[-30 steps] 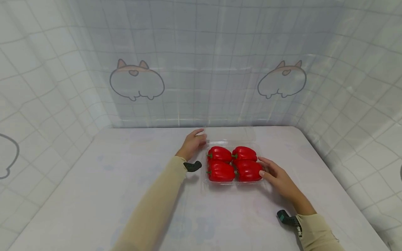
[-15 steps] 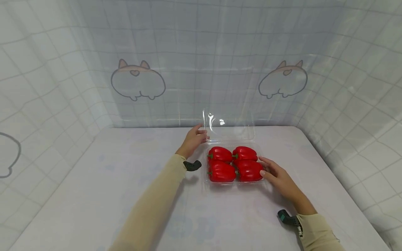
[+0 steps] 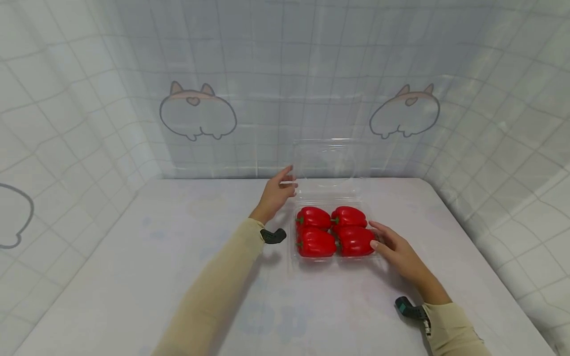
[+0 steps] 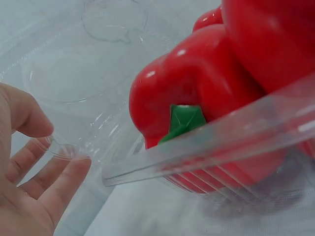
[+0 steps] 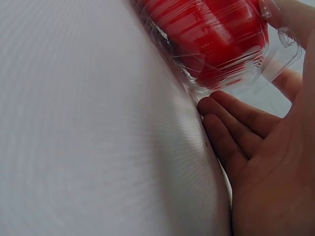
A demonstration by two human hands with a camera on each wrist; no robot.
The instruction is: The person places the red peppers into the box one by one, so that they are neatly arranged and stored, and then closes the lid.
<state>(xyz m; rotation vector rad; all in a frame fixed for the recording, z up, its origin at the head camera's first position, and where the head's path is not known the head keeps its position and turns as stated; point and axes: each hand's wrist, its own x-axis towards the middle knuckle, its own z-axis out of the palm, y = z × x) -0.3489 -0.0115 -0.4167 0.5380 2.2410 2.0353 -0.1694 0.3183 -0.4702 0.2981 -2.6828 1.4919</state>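
Observation:
A clear plastic clamshell container (image 3: 331, 260) stands on the table with several red bell peppers (image 3: 316, 243) in its base; a green stem (image 4: 186, 117) shows close up in the left wrist view. Its transparent lid (image 3: 329, 165) is raised at the back. My left hand (image 3: 272, 198) pinches the lid's left edge between thumb and fingers. At the base's right side, my right hand (image 3: 401, 257) holds the rim, thumb on top and index finger below it. The other right fingers (image 5: 231, 115) lie low beside the container, near the tabletop.
The white table (image 3: 133, 277) extends around the container. A gridded curtain (image 3: 267, 99) with cartoon animal prints hangs along the back and both sides. Dark devices (image 3: 273, 236) are strapped to both wrists.
The lid has swung up from lying back behind the base to a more upright position. My left hand has risen slightly with it. The right hand and the peppers have stayed in place.

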